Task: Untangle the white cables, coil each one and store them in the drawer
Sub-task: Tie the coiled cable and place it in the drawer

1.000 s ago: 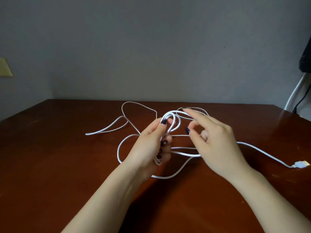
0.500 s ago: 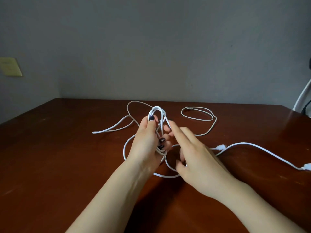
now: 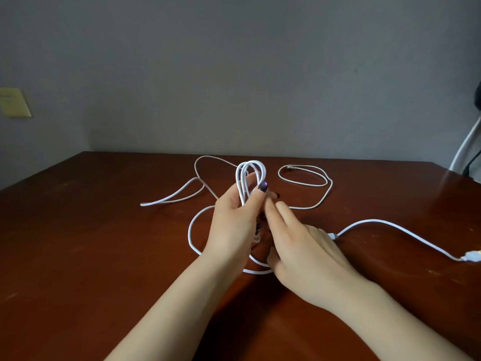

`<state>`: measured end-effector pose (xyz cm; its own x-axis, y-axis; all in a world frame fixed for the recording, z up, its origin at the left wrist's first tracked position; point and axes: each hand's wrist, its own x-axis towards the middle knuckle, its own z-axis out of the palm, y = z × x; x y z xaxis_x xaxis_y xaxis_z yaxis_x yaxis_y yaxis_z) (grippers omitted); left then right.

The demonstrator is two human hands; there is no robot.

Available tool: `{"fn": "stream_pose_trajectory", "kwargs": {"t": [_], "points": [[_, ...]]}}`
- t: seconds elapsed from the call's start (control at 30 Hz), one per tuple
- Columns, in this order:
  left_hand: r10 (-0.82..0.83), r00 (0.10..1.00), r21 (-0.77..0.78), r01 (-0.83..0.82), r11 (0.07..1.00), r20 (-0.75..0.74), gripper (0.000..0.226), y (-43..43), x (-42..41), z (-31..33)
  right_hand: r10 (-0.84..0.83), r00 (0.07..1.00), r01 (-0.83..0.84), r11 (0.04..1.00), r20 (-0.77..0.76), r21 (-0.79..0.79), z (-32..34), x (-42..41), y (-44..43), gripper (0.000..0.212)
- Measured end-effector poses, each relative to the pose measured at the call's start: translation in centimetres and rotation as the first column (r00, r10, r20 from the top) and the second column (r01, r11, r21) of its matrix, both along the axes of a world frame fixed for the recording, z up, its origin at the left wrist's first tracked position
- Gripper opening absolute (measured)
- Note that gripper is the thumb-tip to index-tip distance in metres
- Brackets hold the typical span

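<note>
My left hand [image 3: 234,225] grips a small upright coil of white cable [image 3: 250,175], thumb across the loops, above the brown table [image 3: 91,243]. My right hand [image 3: 302,251] lies beside it with its fingers reaching under the left hand at the coil's lower part; what they hold is hidden. From the coil, slack cable [image 3: 191,230] loops on the table and a long strand [image 3: 171,198] trails left. A second white cable [image 3: 309,178] lies curled at the back right. A third strand [image 3: 390,225] runs right to a USB plug [image 3: 472,256].
A grey wall stands behind the table. A pale switch plate [image 3: 15,102] hangs on the left wall. At the far right edge, white and dark cords [image 3: 466,149] hang beside the table. No drawer is in view.
My left hand turned so its thumb now presses across the coil's front. My right hand came down from the top of the loops to their lower part. A connector end now lies by my right hand.
</note>
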<state>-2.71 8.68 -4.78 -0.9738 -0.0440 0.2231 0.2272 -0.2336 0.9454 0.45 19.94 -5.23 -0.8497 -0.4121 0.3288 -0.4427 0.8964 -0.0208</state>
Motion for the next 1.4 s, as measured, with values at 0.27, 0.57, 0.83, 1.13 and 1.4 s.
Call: {"fn": "stream_pose_trajectory", "kwargs": {"t": [0.27,0.57,0.83,1.13,1.4], "points": [[-0.093,0.984,0.23,0.056,0.972,0.153,0.021,-0.4,0.0,0.3,0.094,0.984,-0.12,0.979,-0.154,-0.166,-0.8,-1.2,0.7,0.077],[0.0,0.998,0.488,-0.033,0.872,0.068,0.022,-2.0,-1.3,1.5,-0.027,0.974,-0.095,0.851,-0.224,-0.517,-0.4,-1.4,-0.2,0.054],[-0.059,0.998,0.788,0.063,0.612,-0.035,0.026,-4.0,-2.5,2.9,-0.094,0.784,-0.158,0.925,-0.613,-0.345,0.5,-3.0,2.8,0.032],[-0.199,0.979,0.897,0.049,0.439,0.044,0.032,-4.7,-3.1,1.8,0.425,0.828,-0.515,0.835,-0.366,-0.193,0.2,-1.3,1.5,0.032],[-0.343,0.939,0.88,0.15,0.452,0.016,0.035,-5.0,-3.1,1.4,0.488,0.804,-0.514,0.858,-0.34,0.016,0.0,0.2,-0.3,0.038]]}}
